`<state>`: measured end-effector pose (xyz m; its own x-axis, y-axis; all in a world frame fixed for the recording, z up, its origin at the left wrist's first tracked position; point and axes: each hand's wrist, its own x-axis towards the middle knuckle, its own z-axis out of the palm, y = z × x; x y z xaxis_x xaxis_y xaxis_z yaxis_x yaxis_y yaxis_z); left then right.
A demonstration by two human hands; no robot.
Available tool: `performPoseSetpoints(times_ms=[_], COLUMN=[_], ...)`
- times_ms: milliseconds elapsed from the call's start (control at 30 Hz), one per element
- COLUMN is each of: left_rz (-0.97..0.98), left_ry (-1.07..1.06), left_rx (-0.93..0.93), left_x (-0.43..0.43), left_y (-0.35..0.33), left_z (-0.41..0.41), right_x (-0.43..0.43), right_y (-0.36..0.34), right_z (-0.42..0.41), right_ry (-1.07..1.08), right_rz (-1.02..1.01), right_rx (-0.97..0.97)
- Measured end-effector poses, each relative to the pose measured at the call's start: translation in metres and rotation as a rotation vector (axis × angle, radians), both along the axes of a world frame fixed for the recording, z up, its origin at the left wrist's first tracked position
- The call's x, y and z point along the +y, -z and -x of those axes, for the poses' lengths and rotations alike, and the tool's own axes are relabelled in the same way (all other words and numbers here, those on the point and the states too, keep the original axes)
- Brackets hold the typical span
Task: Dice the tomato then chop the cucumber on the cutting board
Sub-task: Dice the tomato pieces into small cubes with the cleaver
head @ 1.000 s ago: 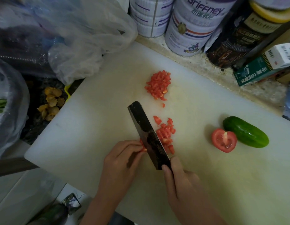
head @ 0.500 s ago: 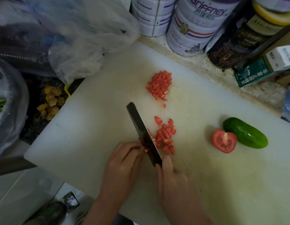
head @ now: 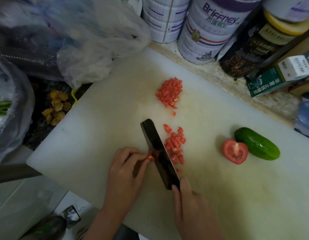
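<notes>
On the white cutting board [head: 101,135] my left hand [head: 126,172] pinches a small remnant of tomato [head: 150,157] against the left face of a dark cleaver [head: 159,153]. My right hand [head: 193,208] grips the cleaver's handle, forefinger along the blade's back. Fresh tomato dice [head: 174,144] lie just right of the blade. A larger pile of dice [head: 169,92] sits farther back. A tomato half [head: 234,151], cut face up, rests against a whole green cucumber [head: 256,143] at the right.
Tins [head: 205,30], a dark jar [head: 254,45] and a green box [head: 271,80] line the counter behind the board. Plastic bags [head: 84,49] crowd the back left corner. Yellowish scraps [head: 56,108] lie left of the board. The board's front right area is bare.
The cleaver came down through the tomato strip and rose again, shifting slightly left. The held piece has shrunk and the near pile of dice has grown a little.
</notes>
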<state>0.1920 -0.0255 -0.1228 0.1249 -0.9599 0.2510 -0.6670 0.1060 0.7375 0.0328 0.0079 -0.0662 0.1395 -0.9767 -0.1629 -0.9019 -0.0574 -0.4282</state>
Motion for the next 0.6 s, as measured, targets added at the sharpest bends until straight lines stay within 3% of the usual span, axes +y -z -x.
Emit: performPoseSetpoints(times_ms=[300, 600], left_rz=[-0.082, -0.168], left_ry=[-0.02, -0.056], left_rx=[0.009, -0.022], left_x=[0.002, 0.0], left_y=[0.0, -0.01], left_z=[0.0, 0.003], right_x=[-0.059, -0.045], right_y=[0.01, -0.019], right_z=[-0.024, 0.003], right_ry=[0.003, 0.008], right_rz=[0.113, 0.043], right_rx=[-0.098, -0.327])
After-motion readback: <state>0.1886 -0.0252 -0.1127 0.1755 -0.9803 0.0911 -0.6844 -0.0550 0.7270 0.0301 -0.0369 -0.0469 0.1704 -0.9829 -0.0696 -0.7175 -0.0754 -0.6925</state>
